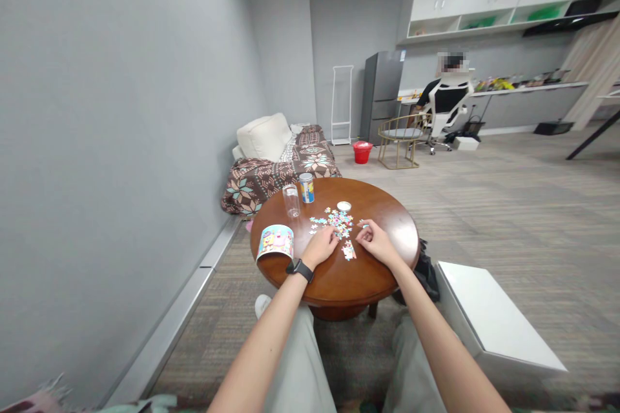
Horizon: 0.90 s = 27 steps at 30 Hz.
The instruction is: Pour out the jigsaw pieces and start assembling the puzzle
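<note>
Loose jigsaw pieces [341,219] lie in a heap on the round brown table [378,277]. Nearer to me, a few joined pieces [349,250] form a small block between my hands. My left hand [321,246] has curled fingers at the heap's near left edge; what they pinch is too small to make out. At the heap's right side, my right hand [376,240] is closed, with a pale puzzle piece [363,224] at its fingertips. A curved picture sheet [276,240] with cartoon figures stands on the left of the table.
A clear glass [291,201], a printed can [307,188] and a round white lid [343,206] stand beyond the pieces. A white box [498,316] is at my right. Farther off are a covered sofa [285,171], a red bucket [361,153] and a seated person [429,93].
</note>
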### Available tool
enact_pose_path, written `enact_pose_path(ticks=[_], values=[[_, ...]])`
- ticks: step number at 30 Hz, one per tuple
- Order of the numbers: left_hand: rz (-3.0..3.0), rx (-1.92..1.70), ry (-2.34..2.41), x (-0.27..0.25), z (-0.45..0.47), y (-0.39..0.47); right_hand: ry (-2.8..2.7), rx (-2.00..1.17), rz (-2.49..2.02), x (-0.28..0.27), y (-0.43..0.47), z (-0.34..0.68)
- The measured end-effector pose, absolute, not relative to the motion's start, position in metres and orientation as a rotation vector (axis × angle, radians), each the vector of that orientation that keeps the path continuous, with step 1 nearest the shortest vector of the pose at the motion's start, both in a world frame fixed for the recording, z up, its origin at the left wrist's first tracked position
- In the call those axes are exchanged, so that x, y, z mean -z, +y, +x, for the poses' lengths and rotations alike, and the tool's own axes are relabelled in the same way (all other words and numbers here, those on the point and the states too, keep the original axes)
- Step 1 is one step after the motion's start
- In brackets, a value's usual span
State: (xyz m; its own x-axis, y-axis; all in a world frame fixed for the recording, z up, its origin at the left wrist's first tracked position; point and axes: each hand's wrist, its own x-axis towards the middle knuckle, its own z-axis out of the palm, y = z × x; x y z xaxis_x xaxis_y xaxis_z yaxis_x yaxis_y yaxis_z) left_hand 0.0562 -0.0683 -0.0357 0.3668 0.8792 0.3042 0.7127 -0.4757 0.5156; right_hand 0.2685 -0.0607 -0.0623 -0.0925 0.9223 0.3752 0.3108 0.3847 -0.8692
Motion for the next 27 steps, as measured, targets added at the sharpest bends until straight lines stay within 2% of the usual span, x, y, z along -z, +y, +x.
enact_pose_path(ticks=[12, 27], values=[[2.629, -0.582, 1.678, 0.033, 0.062, -0.080, -1.548, -0.872, -1.047, 0.058, -0.060, 0.267], [2.614, -0.657, 1.753, 0.031, 0.064, -0.083, -1.744, -0.714, -1.100, 0.050, -0.069, 0.266]])
